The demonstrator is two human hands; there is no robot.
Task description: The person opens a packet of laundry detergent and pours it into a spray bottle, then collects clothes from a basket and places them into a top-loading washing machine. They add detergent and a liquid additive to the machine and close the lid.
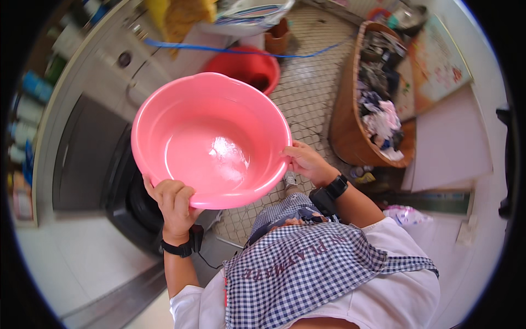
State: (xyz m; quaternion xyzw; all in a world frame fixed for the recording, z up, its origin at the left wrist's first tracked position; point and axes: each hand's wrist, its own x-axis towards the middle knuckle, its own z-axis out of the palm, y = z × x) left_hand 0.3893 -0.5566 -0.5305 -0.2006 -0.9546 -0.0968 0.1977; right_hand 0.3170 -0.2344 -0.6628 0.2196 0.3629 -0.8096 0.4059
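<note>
A pink plastic basin point(193, 140) is held up before me, tilted so that its inside faces me. It holds nothing, and light glints off its bottom. My left hand point(174, 201) grips the near left rim, fingers over the edge and the rest of the hand outside. On the right side of the rim, my right hand point(306, 160) has its thumb inside and its other fingers mostly hidden behind the wall. Beyond the basin, and partly covered by it, stands a red plastic tub point(267, 68) with something dark inside.
A tall brown bin point(345, 123) full of clothes point(382, 111) stands at right on the tiled floor point(306, 90). A blue hose point(246, 52) stretches across the far side. At left are a black appliance point(135, 205) and a shelf with bottles point(37, 86). White boards point(452, 140) lean at right.
</note>
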